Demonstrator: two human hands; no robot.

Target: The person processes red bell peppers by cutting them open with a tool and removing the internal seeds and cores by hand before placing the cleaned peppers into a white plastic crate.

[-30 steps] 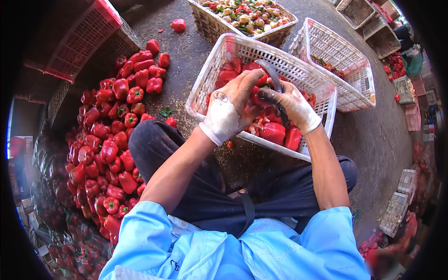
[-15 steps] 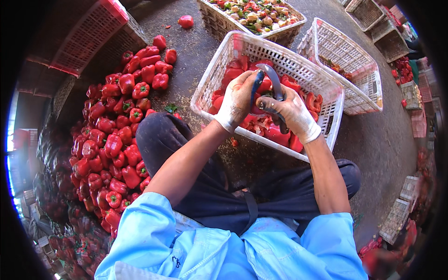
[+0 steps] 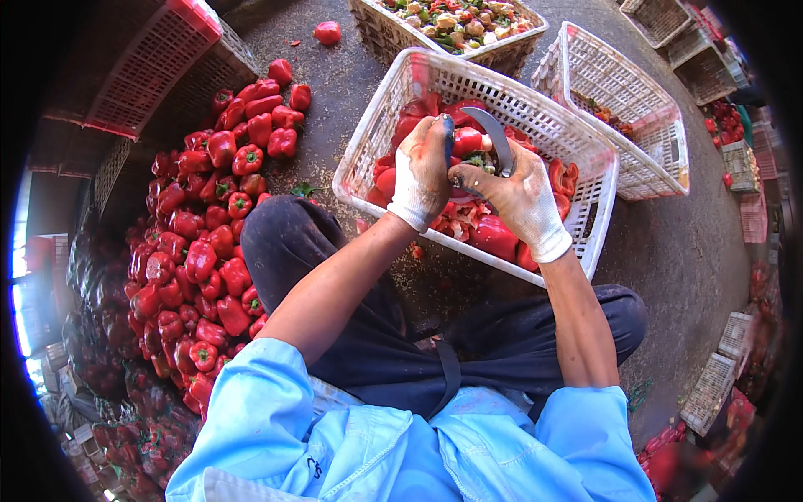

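Over a white plastic crate (image 3: 360, 166) of cut red peppers (image 3: 493, 237), my left hand (image 3: 418, 171) is closed on a red pepper (image 3: 468, 142), its white glove stained orange and dark at the fingers. My right hand (image 3: 523, 197), also in a stained white glove, is closed on a curved knife (image 3: 493, 134), thumb pointing left at the pepper. A pale, green-flecked core shows at the pepper between the hands; their grip partly hides it.
A large heap of whole red peppers (image 3: 201, 261) lies at my left beside stacked crates (image 3: 159, 67). Behind are a crate (image 3: 502, 50) of pepper scraps and a taller white crate (image 3: 652, 142). One pepper (image 3: 327, 33) lies apart. More crates (image 3: 711, 385) line the right side.
Both hands stay over the crate, shifting slightly. The pepper between them is turned, now showing pale core and green, and the knife blade has tilted.
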